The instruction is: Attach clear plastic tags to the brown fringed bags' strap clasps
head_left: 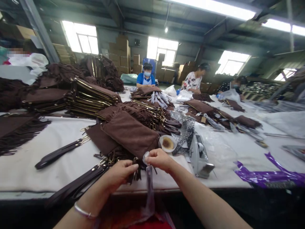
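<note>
White bowl (174,144), brown-stained inside: one. Left of bowl: brown fringed pouch (131,132), lying on others; farther left, stacked pouches with gold-coloured edges (92,98) and a dark wrist strap (59,154). Right of bowl: grey tape dispenser (194,154); farther right, purple plastic (269,178). Nearer than bowl: left hand (120,173), pinching dark strands (136,175); right hand (160,160), pinching clear plastic (146,157).

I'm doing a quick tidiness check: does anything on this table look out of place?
Perhaps the purple plastic: it lies crumpled near the front edge of the table, to the right, looking like loose wrapping, while the brown pouches at left are stacked.
</note>
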Tool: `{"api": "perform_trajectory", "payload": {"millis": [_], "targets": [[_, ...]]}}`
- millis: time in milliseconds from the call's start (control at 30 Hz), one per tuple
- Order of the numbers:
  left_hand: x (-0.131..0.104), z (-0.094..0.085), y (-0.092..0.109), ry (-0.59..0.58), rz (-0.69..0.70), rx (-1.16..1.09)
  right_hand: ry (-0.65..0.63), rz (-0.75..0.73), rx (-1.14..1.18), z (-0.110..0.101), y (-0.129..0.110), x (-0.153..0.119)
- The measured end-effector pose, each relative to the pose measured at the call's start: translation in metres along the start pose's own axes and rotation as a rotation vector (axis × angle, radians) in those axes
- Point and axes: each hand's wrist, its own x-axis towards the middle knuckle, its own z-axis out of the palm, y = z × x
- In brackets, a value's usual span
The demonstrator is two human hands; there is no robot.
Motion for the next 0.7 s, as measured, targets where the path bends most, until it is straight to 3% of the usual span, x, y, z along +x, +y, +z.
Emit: {"api": "perform_trajectory", "payload": {"millis": [67,133,233,267,333,433,533,700], "targets": [[0.002,-0.004,0.004,-0.052,-0.074,-0.143,0.036,0.000,-0.097,-0.006,0.004,-0.001],[0.003,-0.005,0.003,-0.038,-0.111,-0.216,0.198,-0.036,-0.167,-0.004,0.006,-0.010],[0.003,0.000,-0.010,0.015,-0.162,-0.301,0.455,-0.134,-0.206,0.016,0.007,-0.038],[0.002,0.003,-0.016,0.012,-0.175,-0.330,0.453,-0.145,-0.161,0.026,0.007,-0.048],[-0.001,0.008,-0.025,-0.041,-0.189,-0.387,0.297,-0.083,0.027,0.046,0.008,-0.065],[-0.004,0.016,-0.032,-0.132,-0.187,-0.448,0.050,0.145,0.381,0.071,0.011,-0.074],[-0.003,0.020,-0.034,-0.083,-0.181,-0.437,0.009,0.291,0.647,0.080,0.012,-0.068],[-0.001,0.021,-0.038,0.014,-0.160,-0.567,-0.022,0.335,0.813,0.082,0.016,-0.062]]}}
